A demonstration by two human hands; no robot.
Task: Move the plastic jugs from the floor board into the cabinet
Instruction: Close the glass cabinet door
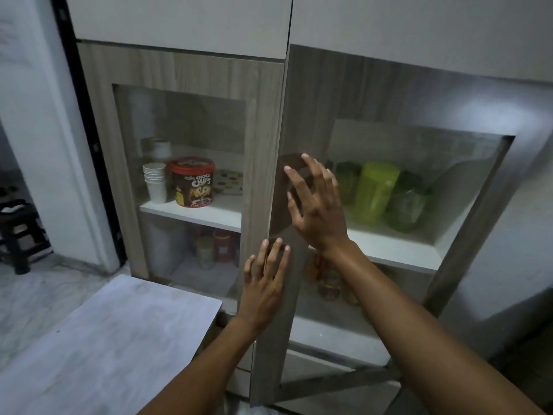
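Note:
Several green plastic jugs [377, 193] stand on the upper white shelf behind the glass of the right cabinet door [305, 100]. That door stands slightly ajar, its edge forward of the left door. My right hand [317, 205] is spread open, fingers apart, over the door's dark round handle [294, 166]. My left hand [264, 283] lies flat and open against the wooden frame of the right door, lower down. The grey floor board [104, 339] at the lower left has no jugs on it.
Behind the left glass door [260, 145] stand stacked paper cups [155, 182], a chocolate chips tin [193, 181] and jars below. More jars sit on the lower right shelf. A dark stool [18, 232] stands at the far left on the marble floor.

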